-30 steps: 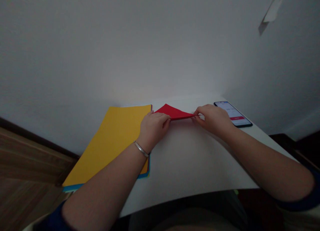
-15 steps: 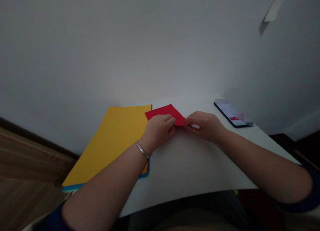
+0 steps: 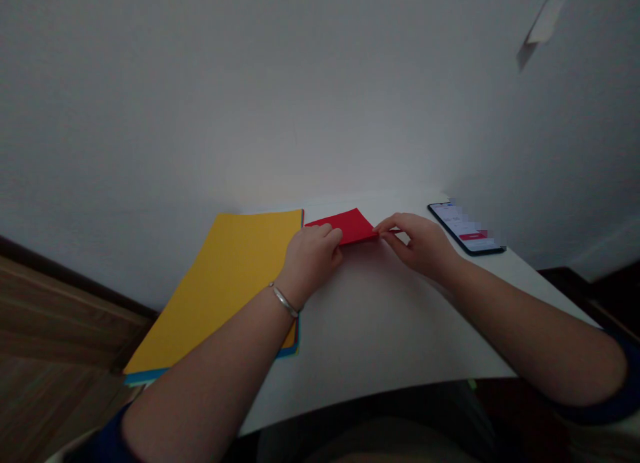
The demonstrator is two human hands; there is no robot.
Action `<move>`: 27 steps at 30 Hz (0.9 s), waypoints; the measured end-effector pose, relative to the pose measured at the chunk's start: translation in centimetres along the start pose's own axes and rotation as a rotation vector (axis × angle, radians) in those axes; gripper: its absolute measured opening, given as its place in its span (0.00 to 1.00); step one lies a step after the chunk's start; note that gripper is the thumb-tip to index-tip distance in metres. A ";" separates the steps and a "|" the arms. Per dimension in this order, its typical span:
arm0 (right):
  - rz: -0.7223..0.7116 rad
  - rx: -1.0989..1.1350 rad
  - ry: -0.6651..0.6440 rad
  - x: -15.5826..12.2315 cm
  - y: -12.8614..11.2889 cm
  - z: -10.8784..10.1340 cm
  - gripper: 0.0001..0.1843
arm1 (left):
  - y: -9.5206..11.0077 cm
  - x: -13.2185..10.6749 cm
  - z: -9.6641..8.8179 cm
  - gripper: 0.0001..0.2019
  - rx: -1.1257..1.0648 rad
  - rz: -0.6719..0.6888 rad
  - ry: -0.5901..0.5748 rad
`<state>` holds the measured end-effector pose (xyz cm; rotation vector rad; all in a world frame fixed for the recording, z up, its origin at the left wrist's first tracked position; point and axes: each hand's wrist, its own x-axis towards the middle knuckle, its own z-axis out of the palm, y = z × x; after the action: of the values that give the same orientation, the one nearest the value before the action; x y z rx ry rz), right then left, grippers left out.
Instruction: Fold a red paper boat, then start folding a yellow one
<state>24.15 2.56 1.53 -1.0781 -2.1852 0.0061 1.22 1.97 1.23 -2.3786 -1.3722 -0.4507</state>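
Note:
A folded red paper (image 3: pixel 347 225) lies on the white table (image 3: pixel 380 323) near its far edge. My left hand (image 3: pixel 309 257), with a silver bracelet on the wrist, is closed, fingers pinching the paper's left near corner. My right hand (image 3: pixel 419 245) pinches the paper's right corner with thumb and fingers pressed together. Both hands hold the paper low over the table.
A stack of coloured sheets (image 3: pixel 225 283) with a yellow one on top lies at the left, hanging over the table's edge. A phone (image 3: pixel 467 229) with a lit screen lies at the far right. A white wall rises right behind the table.
The red paper has changed from a long triangle to a smaller folded shape. My right hand came in toward the left hand, then drew back a little to the right.

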 end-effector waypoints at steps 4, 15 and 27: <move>0.074 -0.059 0.006 0.1 0.3 -0.1 0.07 | -0.2 -0.2 0.2 0.04 0.044 -0.049 -0.019; 0.175 -0.109 0.062 0.2 0.8 -0.2 0.09 | -0.3 -0.4 0.0 0.05 0.063 -0.095 -0.057; 0.135 -0.133 0.060 0.3 1.1 0.2 0.09 | -0.2 -0.3 0.2 0.09 -0.030 -0.046 -0.066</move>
<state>24.66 3.52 1.23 -1.2828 -2.0793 -0.1112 0.89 1.93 0.92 -2.4100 -1.4617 -0.4114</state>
